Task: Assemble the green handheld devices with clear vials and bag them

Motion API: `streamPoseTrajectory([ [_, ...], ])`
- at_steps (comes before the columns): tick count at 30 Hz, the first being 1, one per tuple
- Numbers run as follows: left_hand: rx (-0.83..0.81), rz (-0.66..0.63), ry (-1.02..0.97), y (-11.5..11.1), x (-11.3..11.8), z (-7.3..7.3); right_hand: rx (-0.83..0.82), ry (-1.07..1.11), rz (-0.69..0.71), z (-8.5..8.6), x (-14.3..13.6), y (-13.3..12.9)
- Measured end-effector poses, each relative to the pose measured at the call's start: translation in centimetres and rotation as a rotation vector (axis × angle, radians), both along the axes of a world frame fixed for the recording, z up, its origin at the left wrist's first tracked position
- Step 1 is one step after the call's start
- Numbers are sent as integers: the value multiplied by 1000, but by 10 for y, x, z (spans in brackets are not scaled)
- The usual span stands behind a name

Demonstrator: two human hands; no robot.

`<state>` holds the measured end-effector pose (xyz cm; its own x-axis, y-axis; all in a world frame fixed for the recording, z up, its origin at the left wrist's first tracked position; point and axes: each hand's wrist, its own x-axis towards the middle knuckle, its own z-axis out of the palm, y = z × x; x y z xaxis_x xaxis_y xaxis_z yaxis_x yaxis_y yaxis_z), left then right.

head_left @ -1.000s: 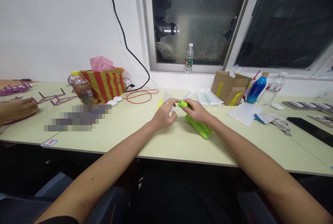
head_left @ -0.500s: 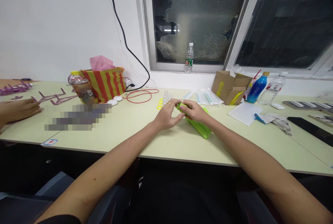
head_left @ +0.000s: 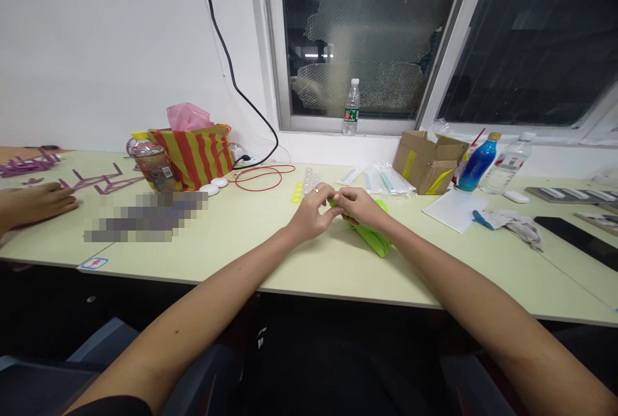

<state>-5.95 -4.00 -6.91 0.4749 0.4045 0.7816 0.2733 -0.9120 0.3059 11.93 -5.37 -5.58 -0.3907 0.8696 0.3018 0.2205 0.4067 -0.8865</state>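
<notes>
A bright green item [head_left: 374,240], long and soft-looking like folded cloth, lies slanted on the table. Its kind is hard to make out. My left hand [head_left: 311,213] bends its thumb and fingers round the item's upper left end. My right hand [head_left: 361,207] pinches that same end from the other side, and its fingertips meet those of the left. Only a sliver of green shows between the fingertips; the rest of that end is covered. Just beyond my left hand lie yellow rings [head_left: 297,192] and a clear plastic strip with round bumps [head_left: 311,179].
Wrapped packets [head_left: 386,180] and a cardboard box [head_left: 425,161] stand behind my hands. To the right are a white sheet [head_left: 454,211], a glove [head_left: 516,226] and bottles. A striped bag [head_left: 203,158] and drink bottle [head_left: 155,165] stand left, near another person's hand [head_left: 41,205].
My left thumb has closed in on my right fingertips, and less of the green end shows between them. The green item's lower part stays in about the same place.
</notes>
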Motion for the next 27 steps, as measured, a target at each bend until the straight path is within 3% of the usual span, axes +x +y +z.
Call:
streamPoseTrajectory([
  [9,37,57,-41,7,-3,-2,-29,74,123,2,-2,1],
  [18,128,13,11,5,-3,-5,20,28,-60,2,-3,-1],
  [27,75,30,-52,2,2,-3,25,36,-93,4,-5,-2],
])
